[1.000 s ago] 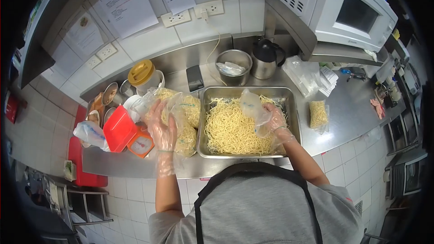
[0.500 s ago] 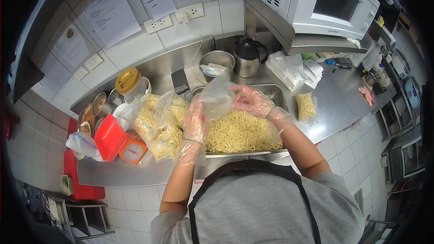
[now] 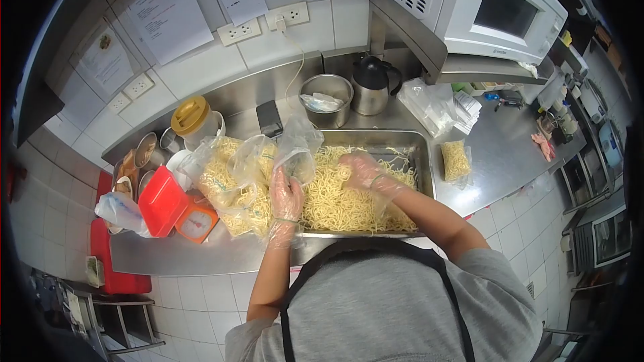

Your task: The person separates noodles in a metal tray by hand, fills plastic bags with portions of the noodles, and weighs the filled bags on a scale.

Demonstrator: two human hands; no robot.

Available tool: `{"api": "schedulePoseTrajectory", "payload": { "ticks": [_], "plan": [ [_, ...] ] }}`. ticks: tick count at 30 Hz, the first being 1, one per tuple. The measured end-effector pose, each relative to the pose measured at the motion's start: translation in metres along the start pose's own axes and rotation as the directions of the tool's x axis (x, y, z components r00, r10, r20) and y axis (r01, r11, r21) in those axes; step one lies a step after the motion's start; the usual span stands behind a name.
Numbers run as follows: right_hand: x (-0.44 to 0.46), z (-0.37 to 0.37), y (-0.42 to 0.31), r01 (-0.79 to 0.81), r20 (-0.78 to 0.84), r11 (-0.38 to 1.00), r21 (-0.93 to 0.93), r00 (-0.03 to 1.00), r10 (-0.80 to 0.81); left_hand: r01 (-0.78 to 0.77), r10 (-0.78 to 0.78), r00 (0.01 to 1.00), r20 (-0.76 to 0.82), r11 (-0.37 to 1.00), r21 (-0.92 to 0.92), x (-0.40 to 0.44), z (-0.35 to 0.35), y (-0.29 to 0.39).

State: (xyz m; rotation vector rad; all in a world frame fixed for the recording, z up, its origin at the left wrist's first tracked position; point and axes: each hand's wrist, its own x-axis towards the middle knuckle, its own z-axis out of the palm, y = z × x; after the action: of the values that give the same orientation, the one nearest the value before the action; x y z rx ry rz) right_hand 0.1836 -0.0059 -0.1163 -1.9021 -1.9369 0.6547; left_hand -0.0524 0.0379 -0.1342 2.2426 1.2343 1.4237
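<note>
My left hand (image 3: 287, 194), in a clear plastic glove, holds a clear plastic bag (image 3: 296, 146) upright at the left edge of the metal tray (image 3: 424, 161). Yellow noodles (image 3: 342, 209) fill most of that tray. My right hand (image 3: 362, 170), gloved too, reaches into the noodles near the middle; its fingertips are sunk among them, so their grip is hidden. Left of my left hand lie several bags of noodles (image 3: 225, 174). One small filled noodle bag (image 3: 456, 161) rests on the counter right of the tray.
An orange scale (image 3: 196, 223) and a red container (image 3: 163, 201) stand at the left, before a yellow-lidded tub (image 3: 191, 117). Behind the tray are a phone (image 3: 270, 118), a metal pot (image 3: 326, 100) and a thermos jug (image 3: 371, 86). A microwave (image 3: 496, 10) sits on the shelf above.
My left hand has moved from the noodle bags to the tray's left side. My right hand brought the clear bag over to it, let go and went down into the noodles.
</note>
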Motion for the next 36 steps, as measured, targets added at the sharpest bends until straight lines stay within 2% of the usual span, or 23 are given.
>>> {"api": "schedulePoseTrajectory", "payload": {
  "ticks": [3,5,7,9,10,12,15,16,17,18,19,21,24,26,27,30,31,33,36],
  "plan": [
    [-0.018,-0.062,-0.038,-0.053,-0.137,0.956,0.287,0.986,0.096,0.02,-0.019,1.0,0.008,0.999,-0.028,0.002,0.0,-0.004],
    [-0.024,-0.1,-0.047,0.097,-0.261,0.943,0.319,0.965,-0.011,0.046,-0.044,0.999,0.025,0.993,-0.104,0.005,-0.003,0.001],
    [-0.036,-0.149,-0.072,0.17,-0.314,0.88,0.444,0.949,-0.025,0.088,-0.085,0.995,0.043,0.993,-0.081,0.004,0.0,-0.002],
    [-0.045,-0.184,-0.091,0.323,-0.414,0.773,0.546,0.906,-0.086,0.106,-0.102,0.993,0.052,0.992,-0.066,0.002,0.0,-0.002],
    [-0.048,-0.196,-0.096,0.389,-0.413,0.626,0.675,0.903,-0.117,0.105,-0.101,0.994,0.051,0.992,-0.066,0.002,-0.001,0.0],
    [-0.06,-0.213,-0.106,0.435,-0.46,0.679,0.592,0.874,-0.159,0.109,-0.106,0.993,0.052,0.992,-0.065,0.003,-0.001,0.0],
    [-0.051,-0.186,-0.089,0.338,-0.398,0.765,0.548,0.91,-0.116,0.115,-0.111,0.992,0.06,0.991,-0.061,0.002,-0.001,-0.001],
    [-0.049,-0.173,-0.084,0.168,-0.244,0.819,0.549,0.969,-0.035,0.104,-0.1,0.993,0.061,0.993,-0.059,0.003,-0.002,0.0],
    [-0.043,-0.146,-0.068,0.064,-0.187,0.865,0.498,0.982,0.034,0.092,-0.089,0.994,0.06,0.994,-0.056,0.006,-0.003,0.001],
    [-0.043,-0.123,-0.059,0.026,-0.118,0.888,0.459,0.993,0.032,0.093,-0.089,0.994,0.065,0.994,-0.058,0.009,-0.006,0.002],
    [-0.045,-0.106,-0.056,-0.094,0.033,0.917,0.387,0.996,0.088,0.093,-0.089,0.994,0.071,0.994,-0.06,0.014,-0.009,0.005],
    [-0.031,-0.03,-0.007,-0.084,-0.079,0.996,0.036,0.993,0.086,0.034,-0.03,0.996,0.089,0.998,-0.047,0.028,-0.013,0.012],
    [-0.056,-0.014,-0.05,-0.177,-0.09,0.957,-0.231,0.983,0.16,-0.12,0.12,0.983,0.139,0.993,-0.009,0.05,-0.017,0.019],
    [-0.054,-0.017,-0.062,-0.21,-0.028,0.956,-0.205,0.978,0.208,-0.196,0.195,0.963,0.184,0.98,-0.014,0.061,-0.013,0.026],
    [-0.053,-0.018,-0.064,-0.229,0.001,0.955,-0.19,0.972,0.234,-0.242,0.227,0.947,0.226,0.969,0.042,0.07,-0.01,0.032],
    [-0.024,0.003,-0.011,-0.077,-0.017,0.992,-0.1,0.997,0.076,-0.208,0.144,0.909,0.392,0.97,0.125,0.083,-0.002,0.038],
    [-0.026,-0.006,-0.004,-0.114,-0.029,0.986,0.123,0.993,0.118,-0.197,0.099,0.893,0.438,0.963,0.184,0.085,-0.002,0.041],
    [-0.031,-0.029,0.0,-0.155,-0.019,0.827,0.541,0.98,0.196,-0.18,-0.003,0.857,0.516,0.935,0.304,0.088,-0.005,0.048],
    [-0.061,-0.102,-0.049,-0.183,-0.094,0.864,0.469,0.963,0.254,-0.318,0.127,0.842,0.525,0.902,0.293,0.077,0.017,0.01]
  ]
}}
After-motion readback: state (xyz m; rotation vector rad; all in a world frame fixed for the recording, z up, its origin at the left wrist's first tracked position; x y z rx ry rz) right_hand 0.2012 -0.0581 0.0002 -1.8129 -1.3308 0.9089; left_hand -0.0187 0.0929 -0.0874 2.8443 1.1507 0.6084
